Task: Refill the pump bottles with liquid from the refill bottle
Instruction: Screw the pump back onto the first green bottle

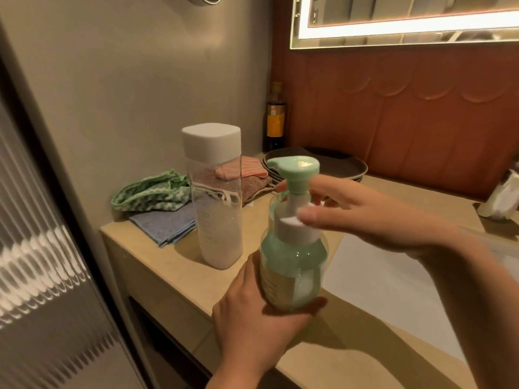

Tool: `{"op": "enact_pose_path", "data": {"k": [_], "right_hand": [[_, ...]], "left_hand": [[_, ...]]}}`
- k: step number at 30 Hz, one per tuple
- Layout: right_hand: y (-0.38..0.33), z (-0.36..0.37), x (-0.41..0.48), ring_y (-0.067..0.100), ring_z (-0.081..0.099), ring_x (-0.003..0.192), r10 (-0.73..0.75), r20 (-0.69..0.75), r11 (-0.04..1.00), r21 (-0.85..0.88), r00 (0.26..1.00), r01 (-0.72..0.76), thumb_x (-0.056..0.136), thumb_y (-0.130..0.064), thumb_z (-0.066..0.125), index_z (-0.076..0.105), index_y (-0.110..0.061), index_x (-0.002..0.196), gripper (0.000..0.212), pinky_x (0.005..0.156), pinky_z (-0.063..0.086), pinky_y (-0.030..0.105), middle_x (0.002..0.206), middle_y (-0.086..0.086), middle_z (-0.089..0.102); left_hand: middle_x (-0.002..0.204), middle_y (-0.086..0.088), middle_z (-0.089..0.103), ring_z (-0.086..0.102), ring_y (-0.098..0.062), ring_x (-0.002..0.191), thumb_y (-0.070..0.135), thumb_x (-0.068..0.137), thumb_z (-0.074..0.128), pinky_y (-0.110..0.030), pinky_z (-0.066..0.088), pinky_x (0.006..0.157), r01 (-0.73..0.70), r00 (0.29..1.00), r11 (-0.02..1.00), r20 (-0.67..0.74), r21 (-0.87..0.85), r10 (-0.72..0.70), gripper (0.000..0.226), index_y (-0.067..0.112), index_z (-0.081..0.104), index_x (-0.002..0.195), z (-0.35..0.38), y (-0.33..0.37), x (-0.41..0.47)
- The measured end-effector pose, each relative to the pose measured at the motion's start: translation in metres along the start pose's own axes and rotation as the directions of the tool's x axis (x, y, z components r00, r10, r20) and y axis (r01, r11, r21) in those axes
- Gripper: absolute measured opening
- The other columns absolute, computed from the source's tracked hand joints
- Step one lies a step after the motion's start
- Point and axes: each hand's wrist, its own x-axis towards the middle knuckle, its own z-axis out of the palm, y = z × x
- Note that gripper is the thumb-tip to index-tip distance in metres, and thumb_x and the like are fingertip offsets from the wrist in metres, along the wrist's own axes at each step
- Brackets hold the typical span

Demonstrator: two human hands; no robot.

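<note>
Hands on a refill job: left hand wraps round the lower body of a green pump bottle, fingers curled under its base, holding it upright & seemingly off the tabletop, over the front edge. The right hand sits at the neck w/ thumb in front of the white collar & fingers behind the stem below the mint pump head, apparently pinching it, tho blur makes firm contact hard to confirm. The bottle looks like thin clear plastic, part full of pale green liquid, so prob. light to moderate in weight, a bit squeezable at the waist & likely slick if any soap is on the side. The best hold is low on the body, w/ the twist applied at the collar, not the pump head, which would prob. just press down & squirt. Just behind, apart from both hands, stands the refill bottle: tall, square, clear, white cap on, whitish liquid in approx. its lower third. It looks rigid & bottom-heavy, best taken round the mid-body. Beyond it lie a green patterned cloth, a blue cloth, a stack of dark plates & a dark bottle in the corner, beside a lit mirror.
</note>
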Motion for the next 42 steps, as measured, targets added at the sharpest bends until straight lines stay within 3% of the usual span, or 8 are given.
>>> {"op": "enact_pose_path", "data": {"k": [5,11,17,25,33,36,39,42], "right_hand": [[-0.005,-0.007,-0.007,-0.005,0.056,0.104,-0.047,-0.028,0.999,-0.013,0.999,0.046,0.08,-0.041,0.065,0.059,-0.029,0.124,0.046,0.089,0.043,0.025,0.116,-0.021,0.063],[0.001,0.006,0.006,0.009,0.06,0.096,0.055,-0.215,0.995,-0.067,0.975,-0.071,0.046,-0.067,0.078,0.062,-0.032,0.103,0.069,0.086,0.05,0.041,0.1,-0.01,0.066],[-0.008,-0.008,-0.006,-0.009,0.055,0.091,-0.017,-0.036,0.994,-0.109,0.999,0.013,0.072,-0.056,0.063,0.06,-0.041,0.113,0.044,0.07,0.038,0.008,0.103,-0.028,0.062],[-0.007,0.003,-0.001,-0.014,0.049,0.073,0.074,-0.209,0.957,-0.259,0.975,-0.128,0.034,-0.075,0.063,0.054,-0.037,0.086,0.065,0.056,0.037,0.009,0.079,-0.021,0.054],[-0.003,-0.009,-0.007,-0.01,0.055,0.099,0.007,0.011,0.996,-0.086,1.0,-0.006,0.075,-0.06,0.061,0.062,-0.037,0.115,0.046,0.081,0.043,0.015,0.11,-0.03,0.061],[-0.004,-0.005,-0.003,-0.005,0.057,0.076,-0.009,-0.098,0.997,-0.073,0.995,0.002,0.065,-0.058,0.071,0.07,-0.026,0.094,0.042,0.064,0.039,0.013,0.081,-0.023,0.065],[-0.003,0.003,0.002,0.007,0.061,0.08,0.037,-0.223,0.983,-0.168,0.974,-0.076,0.046,-0.076,0.07,0.066,-0.024,0.091,0.068,0.069,0.049,0.032,0.085,-0.009,0.067],[-0.006,0.003,0.001,-0.002,0.056,0.083,0.048,-0.222,0.971,-0.22,0.974,-0.098,0.05,-0.079,0.059,0.059,-0.034,0.104,0.07,0.067,0.044,0.02,0.092,-0.019,0.061]], "left_hand": [[0.101,0.028,0.044,0.042,-0.001,0.092,0.085,0.027,0.04,-0.025,0.041,0.087,0.06,0.997,0.996,0.042,0.073,-0.064,0.107,0.046,0.028,0.126,-0.002,0.003,0.001],[0.106,0.03,0.044,0.047,-0.003,0.108,0.084,0.024,0.04,-0.025,0.041,0.091,0.092,0.994,0.995,0.058,0.036,-0.094,0.115,0.049,0.022,0.132,-0.003,0.006,0.001],[0.102,0.033,0.039,0.045,-0.001,0.107,0.086,0.022,0.04,-0.027,0.039,0.096,0.103,0.992,0.994,0.074,0.046,-0.106,0.116,0.051,0.018,0.13,-0.005,0.007,0.0],[0.096,0.035,0.037,0.045,-0.004,0.113,0.083,0.024,0.043,-0.028,0.037,0.098,0.117,0.989,0.993,0.085,0.026,-0.119,0.109,0.059,0.01,0.124,-0.005,0.008,0.001],[0.105,0.032,0.039,0.04,0.001,0.102,0.083,0.025,0.045,-0.032,0.038,0.1,0.094,0.994,0.995,0.057,0.042,-0.096,0.115,0.051,0.018,0.132,-0.003,0.006,0.001],[0.106,0.032,0.043,0.041,0.001,0.097,0.083,0.027,0.045,-0.031,0.042,0.096,0.064,0.997,0.998,0.031,0.018,-0.064,0.11,0.05,0.024,0.13,-0.002,0.003,-0.001],[0.099,0.032,0.048,0.047,0.0,0.095,0.082,0.03,0.051,-0.03,0.045,0.089,0.038,0.999,0.999,0.008,-0.021,-0.038,0.102,0.049,0.034,0.125,0.0,-0.001,-0.002],[0.099,0.031,0.053,0.051,-0.002,0.096,0.081,0.031,0.054,-0.034,0.046,0.089,0.038,0.999,0.997,-0.004,-0.07,-0.038,0.095,0.048,0.038,0.119,0.002,-0.001,-0.002]]}}
